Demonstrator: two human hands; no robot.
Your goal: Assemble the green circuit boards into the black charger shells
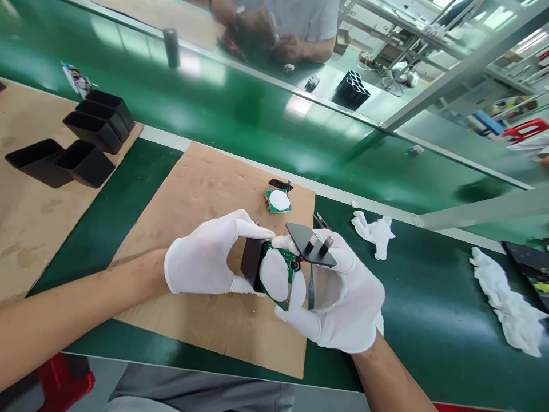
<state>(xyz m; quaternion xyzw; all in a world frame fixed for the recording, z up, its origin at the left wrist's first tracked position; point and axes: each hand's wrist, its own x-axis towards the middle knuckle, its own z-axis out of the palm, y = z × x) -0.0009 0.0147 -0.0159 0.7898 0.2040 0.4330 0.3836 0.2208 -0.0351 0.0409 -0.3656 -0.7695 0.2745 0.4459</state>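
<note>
White-gloved left hand (210, 254) is clamping its fingers on a black casing (252, 264), near centre; right hand (351, 297), fingers clamped, is holding a green board (288, 256) and plug plate (300, 240) at its right. Farther, a second board (278, 201) is lying on cardboard (206, 189).

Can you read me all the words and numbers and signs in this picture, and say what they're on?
There are none I can read.
Held green circuit board: any tiny print is too small to read.
Board with white round pad, lying on the cardboard: too small to read.
Black plug plate and black case: no writing shows.
</note>
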